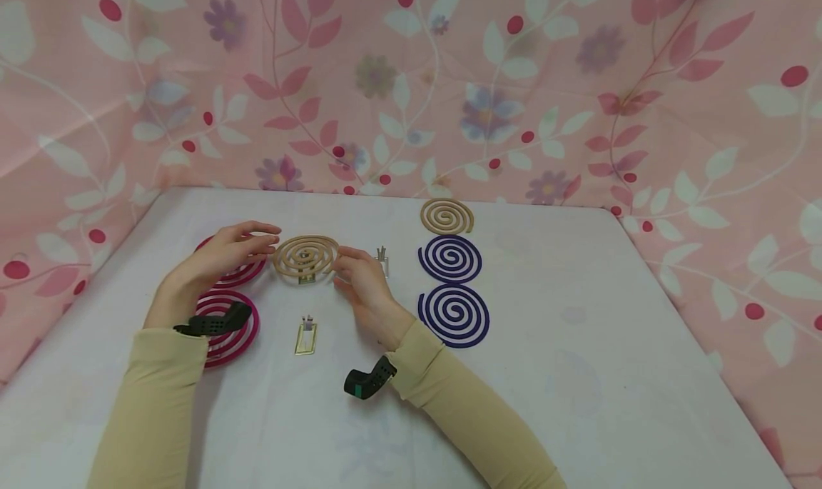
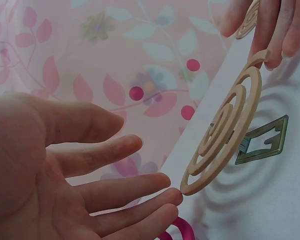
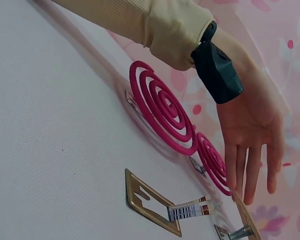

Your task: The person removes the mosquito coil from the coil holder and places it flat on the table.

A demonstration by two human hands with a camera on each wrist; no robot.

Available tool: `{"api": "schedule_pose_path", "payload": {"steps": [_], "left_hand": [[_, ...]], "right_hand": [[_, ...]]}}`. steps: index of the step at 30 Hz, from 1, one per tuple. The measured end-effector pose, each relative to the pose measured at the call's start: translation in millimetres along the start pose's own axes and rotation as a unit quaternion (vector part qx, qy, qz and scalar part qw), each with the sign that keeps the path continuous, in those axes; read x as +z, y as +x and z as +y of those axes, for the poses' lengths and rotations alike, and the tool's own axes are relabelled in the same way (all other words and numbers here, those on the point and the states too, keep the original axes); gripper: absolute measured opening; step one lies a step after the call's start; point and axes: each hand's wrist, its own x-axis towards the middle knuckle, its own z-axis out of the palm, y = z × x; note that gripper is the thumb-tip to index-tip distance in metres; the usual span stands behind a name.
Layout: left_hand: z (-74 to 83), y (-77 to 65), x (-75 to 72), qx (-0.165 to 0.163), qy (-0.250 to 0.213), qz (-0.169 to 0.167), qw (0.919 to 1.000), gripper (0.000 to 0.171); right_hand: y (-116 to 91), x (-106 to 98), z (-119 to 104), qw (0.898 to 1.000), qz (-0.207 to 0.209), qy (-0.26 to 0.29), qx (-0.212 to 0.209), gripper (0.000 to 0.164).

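Observation:
A tan mosquito coil (image 1: 306,256) sits level on a small metal stand (image 2: 262,142), its centre on the upright tab. My left hand (image 1: 234,253) is at the coil's left side, palm toward it; in the left wrist view its fingers are extended and spread, fingertips right at the rim, with nothing gripped. At the coil's right edge is my right hand (image 1: 362,282). Its fingers (image 2: 267,32) hang fairly straight in the left wrist view, one overlapping the coil's outer end, with the thumb apart. Right behind this hand stands a bare metal stand (image 1: 382,260).
Two magenta coils (image 3: 162,107) sit raised on stands beneath my left forearm. Another bare stand (image 1: 306,336) lies in front of the tan coil. To the right, a second tan coil (image 1: 446,216) and two purple coils (image 1: 453,316) form a column on the white table (image 1: 578,403).

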Motion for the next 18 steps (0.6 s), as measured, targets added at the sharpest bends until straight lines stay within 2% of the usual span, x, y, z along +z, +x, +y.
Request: {"api": "schedule_pose_path", "payload": {"steps": [8,18], "left_hand": [[0.3,0.9,2.0,-0.01,0.001,-0.002,0.9999,0.056],[7.3,-4.2,1.8,0.012,-0.017,0.008,0.9998,0.054]], "right_hand": [[1.5,-0.9,-0.4,1.0,0.001,-0.006,-0.008,0.045],[-3.3,1.7,-8.3,0.999,-0.015,-0.012,-0.03,0.044]]}}
